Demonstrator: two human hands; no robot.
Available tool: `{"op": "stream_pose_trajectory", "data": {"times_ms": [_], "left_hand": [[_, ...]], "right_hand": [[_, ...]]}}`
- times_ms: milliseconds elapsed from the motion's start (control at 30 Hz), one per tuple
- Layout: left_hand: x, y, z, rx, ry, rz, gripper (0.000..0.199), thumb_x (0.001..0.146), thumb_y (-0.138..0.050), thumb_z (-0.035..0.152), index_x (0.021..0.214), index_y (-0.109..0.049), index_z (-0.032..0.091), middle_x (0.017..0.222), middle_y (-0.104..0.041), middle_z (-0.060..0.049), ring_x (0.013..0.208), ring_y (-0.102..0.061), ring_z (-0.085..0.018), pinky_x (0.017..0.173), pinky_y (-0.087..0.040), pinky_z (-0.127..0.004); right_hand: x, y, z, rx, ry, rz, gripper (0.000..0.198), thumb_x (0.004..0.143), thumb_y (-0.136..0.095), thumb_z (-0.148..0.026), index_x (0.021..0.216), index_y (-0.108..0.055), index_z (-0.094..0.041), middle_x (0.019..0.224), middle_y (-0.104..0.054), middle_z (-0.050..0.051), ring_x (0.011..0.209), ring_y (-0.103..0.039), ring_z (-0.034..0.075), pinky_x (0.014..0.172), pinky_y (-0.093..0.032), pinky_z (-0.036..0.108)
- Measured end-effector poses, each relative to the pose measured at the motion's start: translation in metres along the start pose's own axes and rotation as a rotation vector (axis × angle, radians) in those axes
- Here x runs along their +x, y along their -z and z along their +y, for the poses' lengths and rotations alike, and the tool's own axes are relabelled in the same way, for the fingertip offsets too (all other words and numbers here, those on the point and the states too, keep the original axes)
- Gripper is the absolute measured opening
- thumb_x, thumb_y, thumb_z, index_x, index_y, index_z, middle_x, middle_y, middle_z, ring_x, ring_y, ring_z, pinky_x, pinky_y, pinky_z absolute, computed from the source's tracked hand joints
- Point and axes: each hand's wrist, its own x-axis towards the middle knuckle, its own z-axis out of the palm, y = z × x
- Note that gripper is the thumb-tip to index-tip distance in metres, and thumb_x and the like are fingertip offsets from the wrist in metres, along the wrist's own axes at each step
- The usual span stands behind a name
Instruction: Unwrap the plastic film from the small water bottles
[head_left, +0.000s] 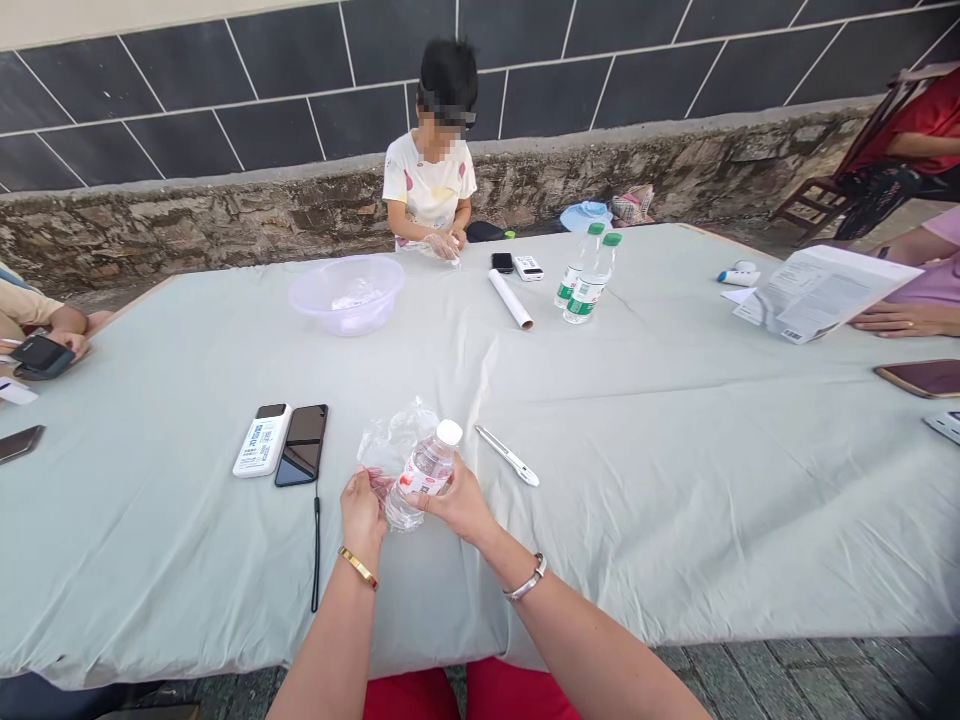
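Note:
A clear water bottle (426, 472) with a white cap and a red-and-white label leans to the right near the table's front edge. My right hand (461, 503) is wrapped round it from the right side. A thin clear plastic bag (394, 437) lies crumpled behind and to the left of the bottle. My left hand (363, 508) pinches the bag's near edge, close to the bottle's base; its fingertips are partly hidden. Just right of the bottle lies a white pen-like tool (508, 455).
Left of my hands lie a white power bank (262, 440) and a black phone (302, 445) with a strap. Farther back are a purple basin (349, 295), a white roll (511, 299) and green-capped bottles (589, 280). A person (431, 170) sits opposite; others sit at both sides.

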Motion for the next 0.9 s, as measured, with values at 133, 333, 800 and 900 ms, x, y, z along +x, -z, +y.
{"op": "stream_pose_trajectory", "data": {"times_ms": [133,333,800,900], "left_hand": [[0.004,-0.004,0.007,0.057,-0.041,0.007,0.026,0.083,-0.051,0.036,0.064,-0.053,0.019,0.040,-0.044,0.006,0.033,-0.040,-0.010,0.038,-0.032,-0.023],[0.008,-0.004,0.004,0.031,0.005,0.049,0.026,0.087,-0.044,0.036,0.069,-0.051,0.019,0.045,-0.043,0.007,0.036,-0.043,-0.010,0.040,-0.036,-0.022],[0.022,0.005,0.006,0.015,-0.153,0.108,0.026,0.082,-0.051,0.041,0.068,-0.052,0.019,0.047,-0.038,0.009,0.037,-0.036,-0.006,0.039,-0.029,-0.019],[0.020,-0.002,0.005,-0.002,-0.152,0.107,0.027,0.080,-0.050,0.044,0.070,-0.050,0.019,0.049,-0.039,0.009,0.039,-0.039,-0.006,0.041,-0.032,-0.019]], "right_hand": [[0.005,0.005,-0.008,-0.101,0.030,0.000,0.062,0.056,-0.080,-0.036,0.108,-0.050,-0.021,0.102,-0.065,0.004,0.093,-0.062,0.021,0.081,-0.049,0.035],[0.011,0.004,-0.005,-0.161,-0.017,0.214,0.053,0.060,-0.076,-0.040,0.102,-0.049,-0.021,0.092,-0.067,0.003,0.082,-0.063,0.021,0.072,-0.050,0.034],[0.033,0.039,-0.017,0.230,0.133,0.281,0.056,0.058,-0.077,-0.036,0.105,-0.052,-0.020,0.102,-0.066,0.006,0.094,-0.062,0.022,0.085,-0.049,0.039],[0.057,0.046,-0.024,0.238,0.071,0.327,0.053,0.058,-0.077,-0.041,0.101,-0.054,-0.019,0.102,-0.067,0.007,0.094,-0.063,0.024,0.079,-0.051,0.039]]}}
